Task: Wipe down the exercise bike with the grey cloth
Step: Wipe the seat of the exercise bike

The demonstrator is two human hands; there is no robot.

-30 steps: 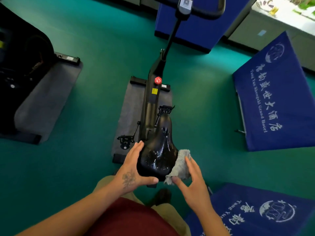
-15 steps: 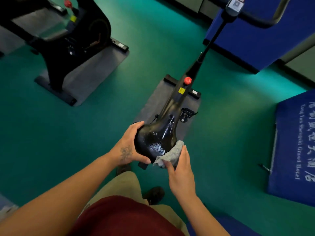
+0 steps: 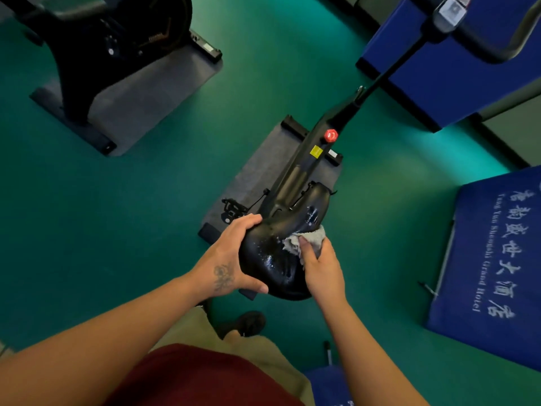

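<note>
A black exercise bike (image 3: 304,168) stands on a grey floor mat, seen from above and behind. Its glossy black saddle (image 3: 275,253) is wet and shiny. My left hand (image 3: 231,259) grips the saddle's left side, thumb hooked round the rear edge. My right hand (image 3: 320,265) holds the grey cloth (image 3: 310,240) and presses it against the saddle's right side near the narrow front part. The red knob (image 3: 331,135) and the handlebar with its console (image 3: 450,13) lie further ahead.
A second black exercise bike (image 3: 117,39) stands on its mat at the upper left. Blue cloth-covered boards (image 3: 491,253) lie at the right, and a blue block (image 3: 439,74) sits by the handlebar. Green floor (image 3: 117,218) surrounds the bike. My shoe (image 3: 248,322) is below the saddle.
My right hand has carried the cloth from the saddle's rear right corner forward along its right side. The left hand keeps its grip. My view has swung, bringing the second bike closer.
</note>
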